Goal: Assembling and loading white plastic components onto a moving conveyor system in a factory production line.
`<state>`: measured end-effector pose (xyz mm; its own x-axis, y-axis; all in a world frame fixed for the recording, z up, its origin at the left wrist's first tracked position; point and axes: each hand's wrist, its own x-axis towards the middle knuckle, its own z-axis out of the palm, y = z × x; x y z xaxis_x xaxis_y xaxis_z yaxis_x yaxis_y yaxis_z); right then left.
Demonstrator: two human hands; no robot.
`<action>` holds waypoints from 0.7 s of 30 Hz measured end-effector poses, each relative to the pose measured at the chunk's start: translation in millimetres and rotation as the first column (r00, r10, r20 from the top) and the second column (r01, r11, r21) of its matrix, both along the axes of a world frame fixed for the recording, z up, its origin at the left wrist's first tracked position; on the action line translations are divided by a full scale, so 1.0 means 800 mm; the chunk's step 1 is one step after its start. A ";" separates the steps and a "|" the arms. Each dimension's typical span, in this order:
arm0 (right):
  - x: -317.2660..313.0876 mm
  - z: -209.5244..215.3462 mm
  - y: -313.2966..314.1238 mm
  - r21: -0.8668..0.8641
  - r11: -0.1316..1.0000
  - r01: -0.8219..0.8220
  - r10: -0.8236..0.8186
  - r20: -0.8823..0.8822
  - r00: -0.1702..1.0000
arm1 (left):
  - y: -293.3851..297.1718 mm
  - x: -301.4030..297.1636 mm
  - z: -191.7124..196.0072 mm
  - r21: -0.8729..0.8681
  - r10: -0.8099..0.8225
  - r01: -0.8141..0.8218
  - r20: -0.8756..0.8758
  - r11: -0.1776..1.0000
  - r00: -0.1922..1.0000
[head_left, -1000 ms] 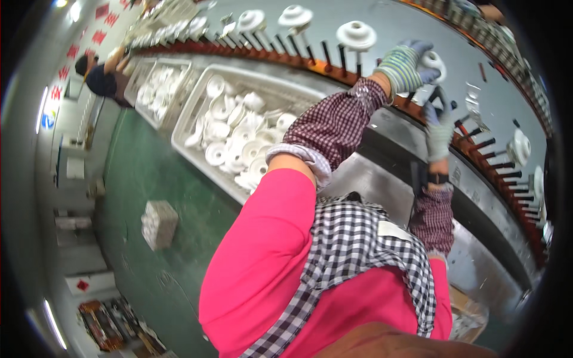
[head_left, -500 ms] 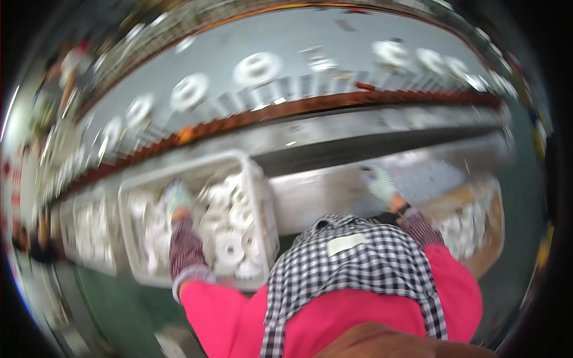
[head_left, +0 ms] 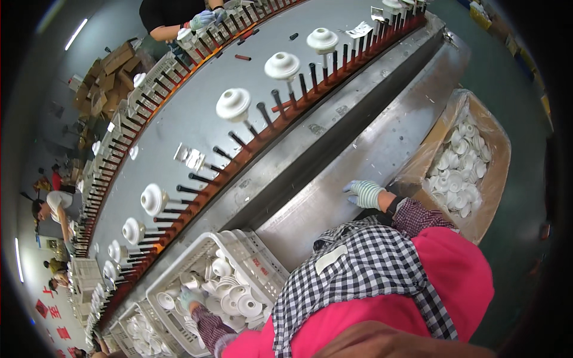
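My left hand point(head_left: 190, 296), in a pale glove, reaches down into a white plastic crate point(head_left: 250, 250) full of white ceramic caps point(head_left: 236, 295). Its fingers rest among the caps; whether they grip one is hidden. My right hand point(head_left: 365, 193), in a striped glove, lies flat with fingers spread on the grey metal ledge point(head_left: 334, 203), holding nothing. Just right of it stands a plastic-lined cardboard box point(head_left: 477, 221) with more white caps point(head_left: 459, 173).
A long curved rail of black pegs point(head_left: 239, 140) runs diagonally above the ledge, some pegs carrying white caps point(head_left: 233, 104). Another person's gloved hands point(head_left: 200, 21) work at the far top. More crates point(head_left: 140, 328) sit lower left; other people stand far left.
A second ago both hands were raised at the peg rail. The left hand then dropped into the crate and the right came down onto the ledge; the view has swung since.
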<state>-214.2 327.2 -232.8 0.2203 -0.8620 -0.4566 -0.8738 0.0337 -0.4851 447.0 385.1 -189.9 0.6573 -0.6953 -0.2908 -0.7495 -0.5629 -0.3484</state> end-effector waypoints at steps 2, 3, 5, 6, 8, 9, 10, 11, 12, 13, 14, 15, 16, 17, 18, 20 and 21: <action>-0.037 0.001 -0.016 -0.030 1.000 -0.002 0.002 0.000 1.000 | 0.014 -0.010 0.027 -0.104 0.022 -0.018 0.040 0.994 0.999; -0.046 -0.001 -0.022 -0.029 0.999 -0.029 0.029 -0.013 1.000 | 0.019 -0.012 0.041 -0.387 0.173 -0.238 -0.196 0.891 0.965; -0.084 0.002 -0.054 -0.150 0.988 0.047 -0.052 -0.034 0.998 | 0.004 -0.029 0.067 -0.595 0.151 -0.635 -0.660 0.492 0.736; -0.104 0.004 -0.078 -0.181 0.979 0.093 -0.100 -0.028 0.995 | -0.009 -0.047 0.080 -0.569 0.017 -0.730 -0.784 0.378 0.621; -0.149 0.016 -0.124 -0.295 0.888 0.353 -0.289 0.239 0.927 | -0.051 -0.098 0.112 -0.478 -0.238 -0.800 -0.878 0.364 0.416; -0.174 0.024 -0.156 -0.455 0.823 0.341 -0.286 0.187 0.940 | -0.071 -0.143 0.123 -0.497 -0.401 -0.777 -0.849 0.387 0.344; -0.195 0.036 -0.186 -0.569 0.756 0.323 -0.246 0.210 0.946 | -0.098 -0.186 0.138 -0.554 -0.490 -0.690 -0.810 0.465 0.321; -0.215 0.048 -0.220 -0.587 0.689 0.426 -0.313 0.288 0.905 | -0.131 -0.237 0.156 -0.632 -0.609 -0.555 -0.750 0.542 0.259; -0.233 0.062 -0.252 -0.484 0.617 0.620 -0.340 0.547 0.765 | -0.163 -0.292 0.172 -0.708 -0.708 -0.453 -0.675 0.541 0.208; -0.254 0.076 -0.281 -0.345 0.538 0.770 -0.246 0.809 0.534 | -0.185 -0.349 0.187 -0.664 -0.703 -0.456 -0.703 0.593 0.109; -0.277 0.095 -0.313 -0.623 0.383 0.682 -0.314 0.606 0.731 | -0.210 -0.405 0.203 -0.640 -0.726 -0.474 -0.687 0.605 0.000; -0.291 0.106 -0.337 -0.618 0.389 0.683 -0.295 0.619 0.728 | -0.233 -0.458 0.220 -0.595 -0.706 -0.443 -0.696 0.671 -0.134; -0.301 0.115 -0.358 -0.671 0.306 0.675 -0.247 0.629 0.737 | -0.254 -0.505 0.237 -0.625 -0.713 -0.371 -0.678 0.687 -0.178; -0.316 0.127 -0.385 -0.736 0.226 0.639 -0.180 0.613 0.769 | -0.272 -0.562 0.238 -0.601 -0.705 -0.380 -0.661 0.703 -0.258; -0.320 0.128 -0.405 -0.786 0.232 0.574 -0.161 0.551 0.819 | -0.292 -0.602 0.252 -0.624 -0.690 -0.298 -0.678 0.722 -0.254; -0.329 0.128 -0.431 -0.757 0.406 0.511 -0.044 0.543 0.839 | -0.338 -0.684 0.264 -0.637 -0.658 -0.197 -0.655 0.745 -0.371; -0.328 0.124 -0.442 -0.783 0.393 0.482 0.063 0.546 0.835 | -0.360 -0.720 0.268 -0.607 -0.619 -0.169 -0.685 0.777 -0.383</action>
<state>-476.5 -26.1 -133.6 -0.1114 -0.7440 0.6589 -0.5857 -0.4865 -0.6483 -129.1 97.1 24.7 -0.3985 -0.9129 0.0884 0.0659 0.0676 0.9955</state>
